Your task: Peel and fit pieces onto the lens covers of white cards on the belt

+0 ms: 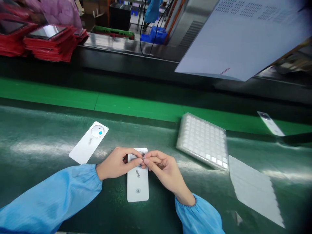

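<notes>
Grip: left hand (117, 164), right hand (165, 172) on one white card (137, 190); second card (87, 144) beside.

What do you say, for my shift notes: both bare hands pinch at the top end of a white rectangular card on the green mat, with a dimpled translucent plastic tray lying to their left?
Not quite: the dimpled translucent plastic tray lies to the right of the left hand and right hand, as the head view shows. Both hands do pinch at the top end of the white rectangular card on the green mat.
</notes>
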A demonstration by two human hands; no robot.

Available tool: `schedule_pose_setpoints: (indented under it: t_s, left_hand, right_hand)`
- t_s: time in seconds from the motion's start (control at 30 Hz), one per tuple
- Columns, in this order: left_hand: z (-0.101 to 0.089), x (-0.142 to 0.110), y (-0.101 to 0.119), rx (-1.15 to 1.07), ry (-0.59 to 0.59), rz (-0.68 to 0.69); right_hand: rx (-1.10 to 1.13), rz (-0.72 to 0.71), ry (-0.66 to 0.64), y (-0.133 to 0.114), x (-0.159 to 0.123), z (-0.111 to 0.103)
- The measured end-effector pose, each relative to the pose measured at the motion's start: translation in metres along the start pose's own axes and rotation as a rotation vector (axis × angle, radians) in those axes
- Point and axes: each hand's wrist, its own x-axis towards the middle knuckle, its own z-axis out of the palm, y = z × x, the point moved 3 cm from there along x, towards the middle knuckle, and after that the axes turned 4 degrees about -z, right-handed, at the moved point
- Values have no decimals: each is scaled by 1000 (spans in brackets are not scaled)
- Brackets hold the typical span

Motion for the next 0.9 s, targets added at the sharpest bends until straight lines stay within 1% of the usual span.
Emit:
schedule_pose_setpoints:
  t_s: [0.1, 0.2, 0.37, 0.47, 0.63, 0.8, 0.9]
  left_hand:
    - [0, 0, 0, -8, -4, 24]
    - [0, 1, 2, -29, -7, 37]
    - [0, 1, 0, -97, 0, -16]
    - [1, 1, 0, -93, 3, -22]
    - [-1, 1, 4, -27, -9, -3]
    - [-1, 2, 7, 7, -31, 11]
    - [-1, 1, 7, 18, -43, 35]
  right_hand:
    - [-41, -32, -13, -1, -2, 2]
    - [-34, -48, -41, -2, -4, 1]
    - [-11, -67, -59, -5, -4, -3]
    - [-41, -66, -39, -5, -4, -3]
    - [-166, -103, 15, -7, -5, 1]
    - [-175, -47, -16, -5, -4, 3]
    - [-164, -32, -14, -4, -4, 3]
